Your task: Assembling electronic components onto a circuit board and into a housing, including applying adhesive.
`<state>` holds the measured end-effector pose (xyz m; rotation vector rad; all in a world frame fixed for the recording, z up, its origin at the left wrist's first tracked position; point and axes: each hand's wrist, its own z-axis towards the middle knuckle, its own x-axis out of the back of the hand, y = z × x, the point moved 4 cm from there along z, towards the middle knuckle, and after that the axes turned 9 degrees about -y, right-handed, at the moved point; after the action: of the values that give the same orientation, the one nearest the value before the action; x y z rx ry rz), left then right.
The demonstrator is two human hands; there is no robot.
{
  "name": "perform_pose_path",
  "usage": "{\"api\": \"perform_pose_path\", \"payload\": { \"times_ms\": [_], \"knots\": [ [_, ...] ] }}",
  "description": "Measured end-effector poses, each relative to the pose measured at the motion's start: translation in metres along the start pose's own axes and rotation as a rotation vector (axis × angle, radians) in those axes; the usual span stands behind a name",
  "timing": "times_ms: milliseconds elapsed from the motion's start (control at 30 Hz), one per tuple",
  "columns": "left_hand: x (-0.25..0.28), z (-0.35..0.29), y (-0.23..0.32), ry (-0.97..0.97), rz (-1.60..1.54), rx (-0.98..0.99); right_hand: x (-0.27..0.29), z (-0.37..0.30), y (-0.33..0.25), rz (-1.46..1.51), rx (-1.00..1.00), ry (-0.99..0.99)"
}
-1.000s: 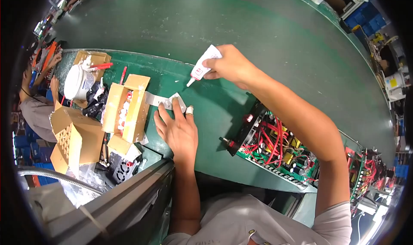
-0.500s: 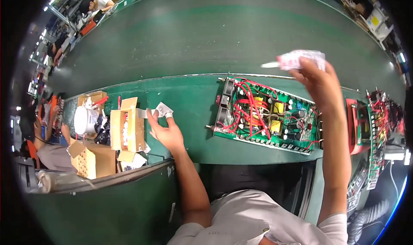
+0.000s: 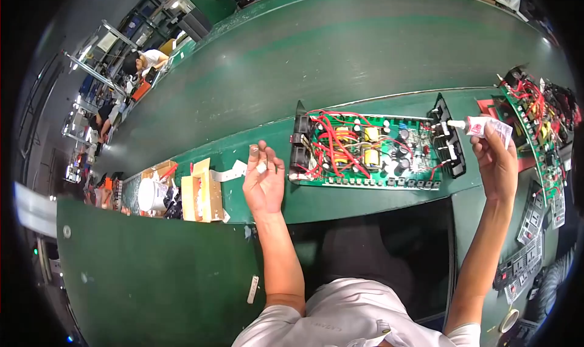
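Note:
My right hand (image 3: pixel 497 158) is closed round a white squeeze tube (image 3: pixel 488 128) with red print, its pale nozzle pointing left. That nozzle reaches toward a black end panel (image 3: pixel 448 137) standing at the right end of a green circuit board (image 3: pixel 389 175). Red wires, yellow-wrapped transformers and black capacitors crowd the board; black fans (image 3: pixel 302 128) line its left end. Raised left of it is my left hand (image 3: pixel 266 185), fingers curled upward about a small white piece (image 3: pixel 261 166) too small to name.
An open cardboard box (image 3: pixel 214 192) stands at left with a white strip (image 3: pixel 231 173) beside it. Farther left is a white round container (image 3: pixel 147 193). More wired boards (image 3: pixel 535 125) lie at right, near a tape roll (image 3: pixel 508 320). A co-worker (image 3: pixel 146 61) sits far left.
My left hand has left the box and white strip and come up to the right, bearing the white piece. My right hand has moved right and lower with the tube. The view has shifted.

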<state>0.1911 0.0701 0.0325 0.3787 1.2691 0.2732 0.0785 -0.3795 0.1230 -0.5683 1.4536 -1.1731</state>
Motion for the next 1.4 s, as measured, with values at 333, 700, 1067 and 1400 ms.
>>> {"api": "perform_pose_path", "payload": {
  "times_ms": [333,700,1067,1400],
  "knots": [
    [0.048,0.009,0.019,0.341,0.856,-0.06,-0.024,-0.034,-0.064,-0.014,0.218,-0.122],
    [0.08,0.147,0.008,0.029,2.172,0.001,-0.014,-0.043,-0.084,-0.093,0.289,-0.083],
    [0.086,0.171,-0.018,-0.227,2.523,0.167,0.008,-0.037,-0.083,-0.205,0.33,0.059],
    [0.095,0.146,0.023,-0.132,2.585,0.152,0.001,-0.036,-0.083,-0.155,0.315,0.034]
  ]
}}
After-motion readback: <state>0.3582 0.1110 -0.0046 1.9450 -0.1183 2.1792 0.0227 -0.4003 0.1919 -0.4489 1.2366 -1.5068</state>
